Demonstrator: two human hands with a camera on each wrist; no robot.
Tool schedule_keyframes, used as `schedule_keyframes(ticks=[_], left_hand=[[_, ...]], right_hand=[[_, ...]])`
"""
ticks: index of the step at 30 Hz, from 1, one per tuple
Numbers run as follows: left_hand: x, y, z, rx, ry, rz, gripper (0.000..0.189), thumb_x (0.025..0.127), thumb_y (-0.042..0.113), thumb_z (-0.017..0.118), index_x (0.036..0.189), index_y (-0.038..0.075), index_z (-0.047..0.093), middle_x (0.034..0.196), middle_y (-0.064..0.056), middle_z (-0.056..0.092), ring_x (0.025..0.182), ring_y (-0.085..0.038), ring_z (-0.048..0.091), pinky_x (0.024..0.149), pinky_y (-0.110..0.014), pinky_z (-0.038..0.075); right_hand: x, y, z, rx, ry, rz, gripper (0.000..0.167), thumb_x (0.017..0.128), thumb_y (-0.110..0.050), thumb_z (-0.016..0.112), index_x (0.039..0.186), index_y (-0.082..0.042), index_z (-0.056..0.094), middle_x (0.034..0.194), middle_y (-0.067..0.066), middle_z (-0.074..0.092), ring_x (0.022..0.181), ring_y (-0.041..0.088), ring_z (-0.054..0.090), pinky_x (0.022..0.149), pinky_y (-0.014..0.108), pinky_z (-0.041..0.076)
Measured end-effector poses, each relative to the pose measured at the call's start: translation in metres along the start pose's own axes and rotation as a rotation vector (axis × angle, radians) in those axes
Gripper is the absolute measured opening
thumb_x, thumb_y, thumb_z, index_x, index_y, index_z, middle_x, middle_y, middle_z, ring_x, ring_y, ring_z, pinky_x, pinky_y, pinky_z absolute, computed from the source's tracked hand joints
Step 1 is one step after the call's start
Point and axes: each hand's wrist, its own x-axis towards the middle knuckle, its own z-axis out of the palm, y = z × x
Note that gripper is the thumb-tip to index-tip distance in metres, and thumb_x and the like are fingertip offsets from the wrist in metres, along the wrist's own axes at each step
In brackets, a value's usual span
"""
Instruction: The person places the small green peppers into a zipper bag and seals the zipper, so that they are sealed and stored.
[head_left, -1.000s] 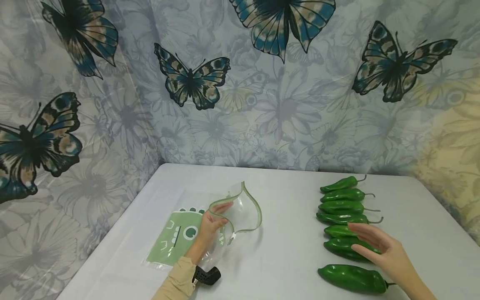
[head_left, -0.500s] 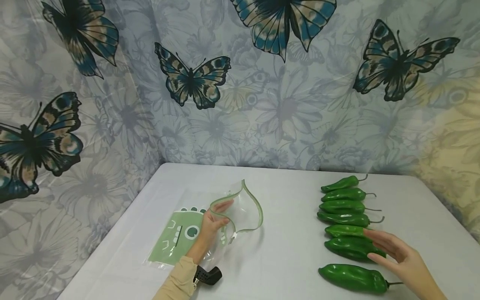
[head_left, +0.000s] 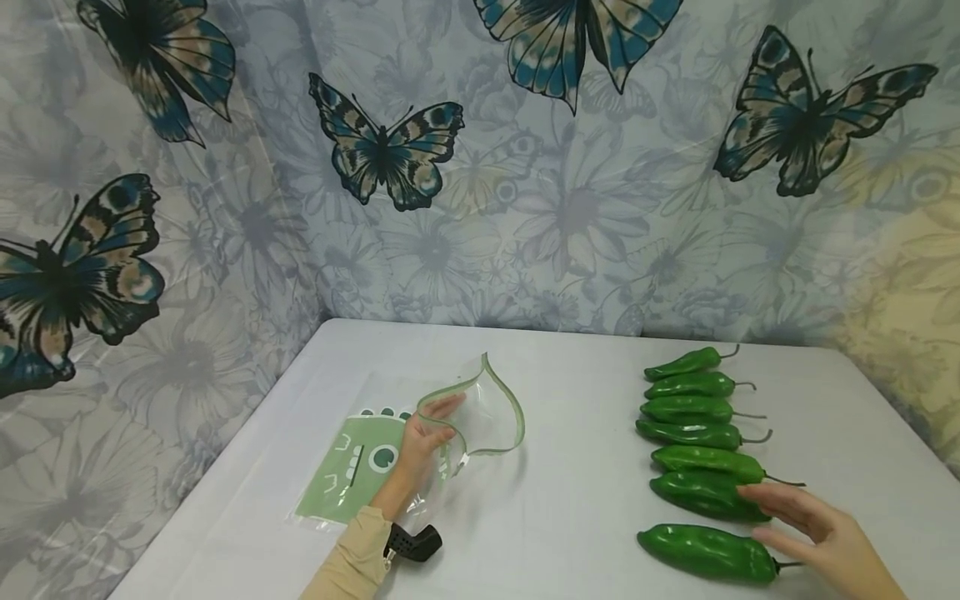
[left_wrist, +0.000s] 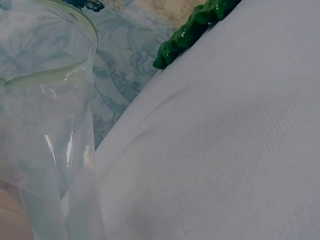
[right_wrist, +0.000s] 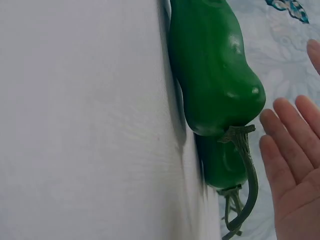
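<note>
In the head view my left hand (head_left: 420, 437) holds a clear zip bag (head_left: 333, 475) by its mouth, which gapes within a green zip edge. The bag's printed green face lies on the table; the left wrist view shows its clear film (left_wrist: 50, 130). My right hand (head_left: 825, 529), fingers spread and nothing in them, hovers by the stem ends of the two nearest green peppers. One is the front pepper (head_left: 705, 552), set apart; the other is the pepper (head_left: 705, 496) behind it. In the right wrist view, a large pepper (right_wrist: 215, 70) is beside my fingers (right_wrist: 287, 135).
Several more green peppers (head_left: 686, 410) lie in a row toward the back, stems to the right. The white table (head_left: 570, 467) meets a butterfly-printed cloth (head_left: 570, 225) at its back edge. A black wrist device (head_left: 415, 543) sits on my left wrist.
My right hand has drawn toward the lower right, uncovering the stem of a pepper in the row. The left hand and bag have stayed nearly still; the head view has shifted slightly.
</note>
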Motion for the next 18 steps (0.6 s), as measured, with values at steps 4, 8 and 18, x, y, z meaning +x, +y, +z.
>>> schedule_keyframes(ticks=[4, 8, 18], left_hand=[[0.0, 0.0, -0.001, -0.004, 0.006, -0.022, 0.041, 0.078, 0.007, 0.067, 0.116, 0.003, 0.055, 0.117, -0.005, 0.057, 0.113, -0.017, 0.048, 0.098, -0.026, 0.027], [0.0, -0.001, -0.001, 0.007, 0.008, -0.035, 0.04, 0.078, 0.008, 0.067, 0.116, 0.005, 0.055, 0.117, -0.004, 0.057, 0.113, -0.017, 0.048, 0.1, -0.027, 0.024], [0.0, 0.0, 0.001, 0.004, 0.016, -0.044, 0.045, 0.078, 0.011, 0.068, 0.117, -0.005, 0.051, 0.117, -0.006, 0.057, 0.113, -0.019, 0.048, 0.099, -0.029, 0.027]], right_hand=[[-0.005, 0.003, 0.0, -0.009, -0.009, -0.053, 0.033, 0.079, 0.002, 0.065, 0.111, 0.006, 0.056, 0.104, -0.015, 0.058, 0.093, -0.007, 0.051, 0.069, 0.017, 0.047], [-0.009, 0.004, 0.0, 0.012, -0.023, -0.096, 0.029, 0.077, 0.006, 0.065, 0.105, 0.008, 0.06, 0.103, -0.013, 0.06, 0.092, -0.005, 0.053, 0.067, 0.018, 0.048], [-0.017, 0.009, -0.003, -0.081, -0.018, 0.007, 0.031, 0.076, -0.006, 0.07, 0.105, 0.004, 0.062, 0.099, -0.01, 0.062, 0.089, -0.007, 0.052, 0.066, 0.019, 0.047]])
